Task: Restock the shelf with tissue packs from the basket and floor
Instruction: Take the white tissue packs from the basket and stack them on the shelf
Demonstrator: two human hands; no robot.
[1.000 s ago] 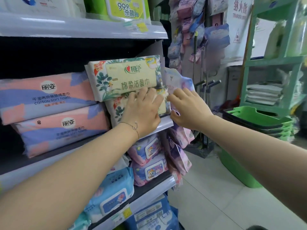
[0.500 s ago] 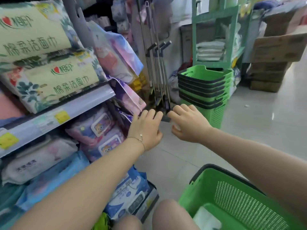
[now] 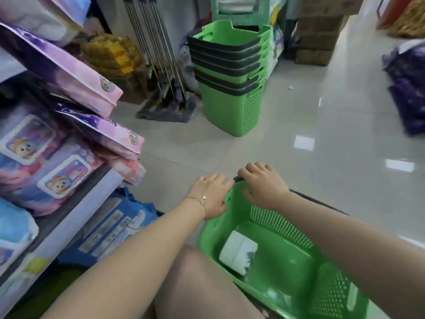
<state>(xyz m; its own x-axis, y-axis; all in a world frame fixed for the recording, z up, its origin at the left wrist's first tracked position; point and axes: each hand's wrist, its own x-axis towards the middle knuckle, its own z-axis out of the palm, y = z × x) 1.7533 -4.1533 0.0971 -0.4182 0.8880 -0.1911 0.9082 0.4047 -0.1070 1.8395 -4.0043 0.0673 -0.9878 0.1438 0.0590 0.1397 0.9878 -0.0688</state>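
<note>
Both hands have come down and off the shelf front since the earlier frames, and they now sit at the far rim of the basket. The view has swung down with them.

Shelf [image 3: 76, 210] is left of the left hand, with wipe packs [image 3: 57, 171] stacked on it. Pink-purple packs [image 3: 92, 86] hang off its end, up and left of the hand.

Left hand [image 3: 210, 195] has straight fingers held close together, lying flat at the basket's far-left corner and holding nothing. Cannot tell if it presses the rim or just rests there.

Tissue pack [image 3: 238, 252] is white and lies on the basket floor, below and nearer the body than both hands. No hand touches it. It's the only pack visible in there.

Basket [image 3: 285, 229] is green and stands on the floor by the person's knee.

Right hand [image 3: 264, 187] has fingers curled over the far rim by the dark handle end, thumb spread inside the wall. It looks like a grip on the basket.

Dark purple packs [image 3: 409, 88] lie on the floor well right of the right hand.

Judgement: the shelf placement is finished and this is the reach for the next pack. One pack is left in the basket, and the floor pile has more to do.
</note>
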